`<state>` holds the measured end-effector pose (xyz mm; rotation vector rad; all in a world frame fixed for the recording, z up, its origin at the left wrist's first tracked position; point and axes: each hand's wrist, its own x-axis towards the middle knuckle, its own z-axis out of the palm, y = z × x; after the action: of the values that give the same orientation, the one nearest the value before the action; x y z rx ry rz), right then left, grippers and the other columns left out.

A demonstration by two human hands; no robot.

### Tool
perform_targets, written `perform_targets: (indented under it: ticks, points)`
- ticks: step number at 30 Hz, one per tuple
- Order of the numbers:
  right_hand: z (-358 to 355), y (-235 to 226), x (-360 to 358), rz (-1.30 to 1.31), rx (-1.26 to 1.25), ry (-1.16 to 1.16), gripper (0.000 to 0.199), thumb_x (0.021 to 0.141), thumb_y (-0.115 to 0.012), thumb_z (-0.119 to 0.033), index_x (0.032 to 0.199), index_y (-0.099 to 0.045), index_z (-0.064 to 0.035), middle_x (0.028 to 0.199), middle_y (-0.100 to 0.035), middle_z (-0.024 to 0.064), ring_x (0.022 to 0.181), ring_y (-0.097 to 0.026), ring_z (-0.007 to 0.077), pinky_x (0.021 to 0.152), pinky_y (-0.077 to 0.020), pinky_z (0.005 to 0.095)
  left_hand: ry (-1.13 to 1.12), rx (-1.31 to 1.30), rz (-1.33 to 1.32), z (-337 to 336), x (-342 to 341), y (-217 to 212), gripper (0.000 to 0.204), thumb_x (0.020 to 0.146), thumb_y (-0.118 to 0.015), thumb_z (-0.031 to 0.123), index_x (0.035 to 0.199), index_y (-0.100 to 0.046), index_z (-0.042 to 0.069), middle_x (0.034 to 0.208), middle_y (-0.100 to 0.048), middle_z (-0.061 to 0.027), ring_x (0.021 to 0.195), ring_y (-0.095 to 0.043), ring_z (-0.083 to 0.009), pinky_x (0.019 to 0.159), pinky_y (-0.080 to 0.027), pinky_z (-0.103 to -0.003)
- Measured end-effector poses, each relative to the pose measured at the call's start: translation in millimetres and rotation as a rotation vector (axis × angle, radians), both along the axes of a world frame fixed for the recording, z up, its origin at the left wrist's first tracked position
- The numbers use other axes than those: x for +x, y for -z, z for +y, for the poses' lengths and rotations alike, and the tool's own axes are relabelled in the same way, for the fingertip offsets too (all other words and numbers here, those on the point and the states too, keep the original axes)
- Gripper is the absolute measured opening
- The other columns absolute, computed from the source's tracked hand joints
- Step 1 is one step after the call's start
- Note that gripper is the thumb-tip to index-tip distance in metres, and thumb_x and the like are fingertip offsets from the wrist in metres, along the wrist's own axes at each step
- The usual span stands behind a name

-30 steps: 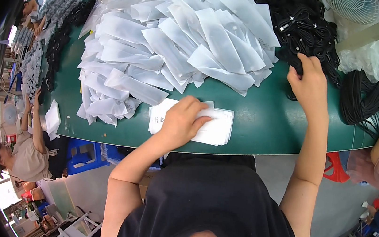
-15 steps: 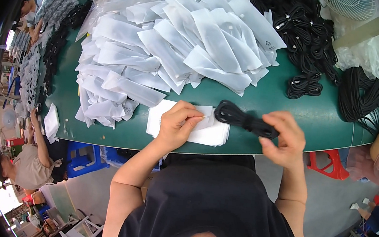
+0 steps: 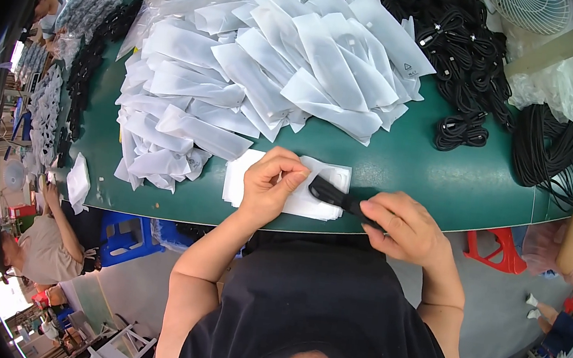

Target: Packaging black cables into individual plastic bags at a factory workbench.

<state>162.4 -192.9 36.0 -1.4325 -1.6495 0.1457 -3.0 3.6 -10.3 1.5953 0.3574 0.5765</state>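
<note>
My left hand (image 3: 272,186) pinches the edge of a translucent white plastic bag (image 3: 311,165), the top one on a flat stack of white bags (image 3: 329,213) near the table's front edge. In my right hand (image 3: 406,227) is a bundled black cable (image 3: 331,193), gripped at its right end. The cable's looped left end lies at the mouth of the bag, close to my left fingers. Whether its tip is inside the bag or just over it, I cannot tell for certain.
Filled white bags (image 3: 265,62) are heaped behind my hands on the green table (image 3: 436,183). Black cable bundles (image 3: 468,65) and a large black coil (image 3: 548,143) lie to the right. Co-workers sit at both sides. A red stool (image 3: 499,249) and a blue stool (image 3: 126,234) stand by the edge.
My right hand has moved left and slightly toward me, bringing the cable's looped end to the bag. The bag's mouth has lifted. My left hand keeps its pinch in nearly the same place.
</note>
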Motion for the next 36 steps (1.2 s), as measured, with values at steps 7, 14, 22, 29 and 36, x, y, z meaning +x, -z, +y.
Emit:
perform_targets:
  ticks: [7,14,22,29,36]
  points:
    - [6.5,-12.9,-3.4,0.02,-0.091,0.05,0.048,0.066,-0.075,-0.001,0.111,-0.057,0.0028,0.095,-0.058,0.0144,0.075,-0.061,0.0293,0.063,-0.0508,0.0361,-0.007,0.174,-0.041,-3.7,2.8,-1.4,0.006,0.082,-0.068,0.002,0.088,-0.066,0.003,0.097,-0.055,-0.0066,0.085,-0.052,-0.0149,0.073,-0.043,-0.025]
    - [16.6,-22.7,1.1,0.008,-0.147,0.226,0.048,0.069,-0.076,-0.008,0.112,-0.056,0.0017,0.09,-0.057,0.0125,0.073,-0.061,0.0288,0.06,-0.0512,0.0356,-0.02,0.296,-0.063,-7.3,7.9,-15.3,0.006,0.081,-0.068,0.005,0.087,-0.066,0.005,0.105,-0.052,-0.0084,0.094,-0.049,-0.0204,0.08,-0.042,-0.031]
    - [25.2,-33.0,2.5,-0.072,-0.009,0.209,0.044,0.07,-0.076,-0.009,0.107,-0.056,0.0023,0.086,-0.058,0.0118,0.066,-0.061,0.025,0.054,-0.0502,0.0338,-0.063,0.357,-0.062,-8.0,18.5,-29.6,0.005,0.082,-0.067,0.004,0.086,-0.063,0.005,0.107,-0.052,-0.009,0.095,-0.048,-0.0216,0.084,-0.041,-0.032]
    - [24.2,-41.4,2.9,0.034,-0.009,0.324,0.038,0.07,-0.076,-0.009,0.104,-0.062,0.0018,0.083,-0.061,0.0132,0.065,-0.06,0.0238,0.055,-0.0495,0.0298,-0.034,0.233,-0.079,-7.8,28.4,-38.8,0.006,0.084,-0.066,0.005,0.087,-0.061,0.004,0.107,-0.051,-0.008,0.096,-0.048,-0.019,0.084,-0.04,-0.03]
    - [21.4,-44.3,8.3,0.007,-0.006,0.242,0.038,0.069,-0.077,-0.012,0.102,-0.063,0.0015,0.08,-0.061,0.0118,0.066,-0.06,0.0228,0.057,-0.0493,0.0295,-0.029,0.082,-0.076,-11.5,33.4,-43.2,0.005,0.084,-0.066,0.005,0.087,-0.061,0.004,0.107,-0.051,-0.0072,0.096,-0.048,-0.0185,0.084,-0.04,-0.029]
